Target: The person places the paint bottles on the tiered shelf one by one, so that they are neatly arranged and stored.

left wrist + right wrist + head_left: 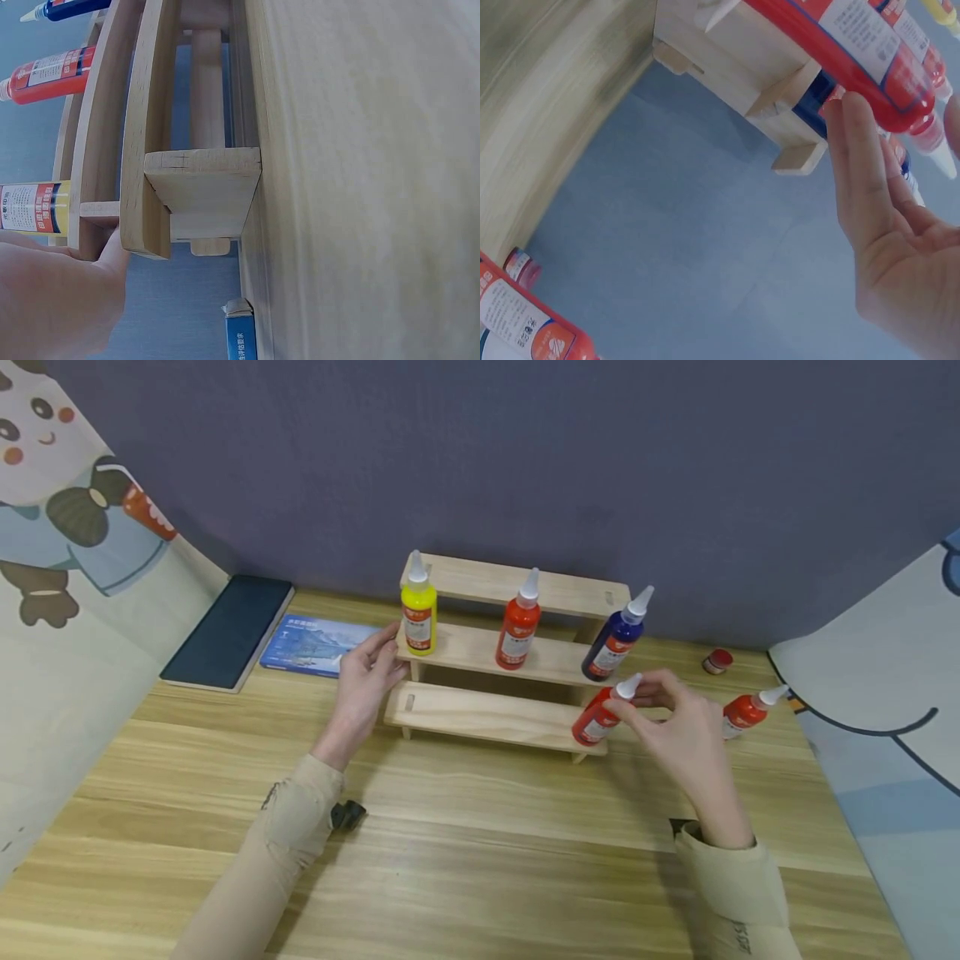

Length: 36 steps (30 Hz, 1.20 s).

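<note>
A three-tier wooden rack [495, 714] carries nozzle-topped paint bottles. My left hand [367, 668] grips the left end of its middle shelf, just beside a yellow paint bottle [420, 618]; in the left wrist view, part of that hand [60, 292] lies against the shelf end. A red paint bottle [519, 631] stands at the middle of that shelf, and a dark blue paint bottle [615, 646] at its right end. On the right end of the lowest shelf, my right hand [678, 727] holds another red paint bottle [855, 52] near its shoulder, between thumb and fingers.
Right of the rack, a further red bottle [742, 717] stands on the table, with a small red-lidded jar [717, 662] behind it. A dark flat book [228, 631] and a blue box [311, 645] lie to the left. A grey-blue wall panel [480, 468] rises behind the rack.
</note>
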### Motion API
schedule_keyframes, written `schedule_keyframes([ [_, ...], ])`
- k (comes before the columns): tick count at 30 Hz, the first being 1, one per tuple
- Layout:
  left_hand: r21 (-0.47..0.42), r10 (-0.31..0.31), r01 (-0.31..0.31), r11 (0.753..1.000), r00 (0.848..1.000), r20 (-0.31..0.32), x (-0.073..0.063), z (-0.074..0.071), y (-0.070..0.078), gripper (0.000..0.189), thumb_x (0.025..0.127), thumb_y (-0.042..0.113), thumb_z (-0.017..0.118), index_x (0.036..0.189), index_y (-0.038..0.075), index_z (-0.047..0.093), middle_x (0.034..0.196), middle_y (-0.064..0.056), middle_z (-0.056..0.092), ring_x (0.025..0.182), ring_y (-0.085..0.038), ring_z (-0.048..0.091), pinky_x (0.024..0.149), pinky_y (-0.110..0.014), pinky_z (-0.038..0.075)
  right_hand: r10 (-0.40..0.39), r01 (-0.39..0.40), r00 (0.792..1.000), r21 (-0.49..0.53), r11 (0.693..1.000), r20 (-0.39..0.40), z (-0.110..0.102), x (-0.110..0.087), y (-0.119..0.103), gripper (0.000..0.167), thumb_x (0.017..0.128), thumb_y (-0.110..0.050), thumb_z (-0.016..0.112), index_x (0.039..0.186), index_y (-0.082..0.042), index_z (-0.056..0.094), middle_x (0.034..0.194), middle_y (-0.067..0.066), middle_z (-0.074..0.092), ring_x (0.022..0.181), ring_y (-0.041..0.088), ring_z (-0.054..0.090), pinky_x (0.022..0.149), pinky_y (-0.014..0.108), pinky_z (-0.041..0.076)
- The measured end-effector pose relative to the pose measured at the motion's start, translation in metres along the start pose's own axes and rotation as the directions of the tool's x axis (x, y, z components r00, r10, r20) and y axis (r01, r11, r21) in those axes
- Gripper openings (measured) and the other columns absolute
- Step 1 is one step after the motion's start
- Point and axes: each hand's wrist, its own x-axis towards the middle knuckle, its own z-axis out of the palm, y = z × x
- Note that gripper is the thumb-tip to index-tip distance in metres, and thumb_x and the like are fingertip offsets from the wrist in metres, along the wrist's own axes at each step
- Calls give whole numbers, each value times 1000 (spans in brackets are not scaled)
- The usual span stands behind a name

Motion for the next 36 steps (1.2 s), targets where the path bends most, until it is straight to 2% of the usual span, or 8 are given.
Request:
schedule_keyframes([
  [7, 6, 10, -10, 1000, 1000, 1, 1, 0, 0, 47, 117, 7, 42, 162, -4, 38, 162, -27, 44, 143, -39, 52, 113, -32, 54, 23, -22, 999, 37, 999, -32, -12, -2, 3, 35, 95, -27, 87, 116, -3, 75, 106, 13, 79, 86, -11, 62, 66, 3, 53],
  [9, 9, 11, -11, 1000, 1000, 3, 1, 0, 0, 47, 117, 8, 42, 162, -4, 38, 162, -26, 44, 143, -39, 53, 113, -32, 54, 26, -25, 999, 44, 999, -40, -18, -3, 5, 35, 95, -25, 87, 118, -1, 74, 109, 15, 78, 87, -17, 59, 66, 2, 52],
  [15, 7, 15, -15, 1000, 1000, 8, 1, 0, 0, 47, 117, 8, 42, 162, -4, 38, 162, -26, 44, 142, -39, 53, 114, -32, 53, 36, -31, 994, 51, 998, -100, -35, -6, 18, 34, 96, -16, 85, 122, 2, 71, 112, 17, 77, 91, -18, 59, 65, 3, 49],
  [21, 7, 13, -13, 1000, 1000, 8, 1, 0, 0, 47, 117, 8, 42, 162, -3, 38, 162, -26, 44, 142, -39, 53, 113, -32, 54, 119, -112, 978, 47, 993, -172, -55, -12, 33, 34, 95, -19, 86, 125, -5, 74, 107, -18, 72, 93, -14, 63, 75, 5, 49],
  [26, -4, 14, -14, 1000, 1000, 4, 1, 0, 0, 47, 117, 7, 42, 162, -4, 38, 162, -27, 44, 142, -41, 53, 113, -33, 54, 188, -177, 951, 65, 982, -245, -72, -16, 45, 32, 96, -17, 85, 125, -8, 75, 104, -27, 68, 93, -11, 64, 71, 2, 48],
  [31, -9, 16, -16, 1000, 1000, 6, 0, 0, -1, 46, 117, 7, 42, 162, -4, 39, 161, -28, 45, 141, -41, 54, 112, -32, 55, 283, -290, 906, 25, 957, -314, -85, -19, 60, 34, 98, -22, 83, 128, -9, 73, 103, -30, 62, 91, -13, 59, 74, 1, 45],
  [33, -11, 17, -17, 1000, 1000, 7, 0, 0, -1, 46, 117, 7, 41, 162, -4, 38, 161, -28, 45, 141, -41, 54, 112, -32, 55, 314, -334, 887, 0, 943, -339, -90, -20, 66, 36, 99, -25, 82, 130, -8, 73, 104, -28, 62, 89, -16, 56, 74, 1, 43],
  [36, -12, 17, -17, 1000, 1000, 7, -1, 0, 0, 47, 117, 8, 41, 162, -3, 38, 161, -28, 44, 141, -42, 53, 113, -33, 54, 353, -391, 862, -34, 920, -364, -95, -21, 75, 41, 101, -29, 78, 136, -7, 71, 118, -14, 70, 89, -20, 51, 73, 0, 40],
])
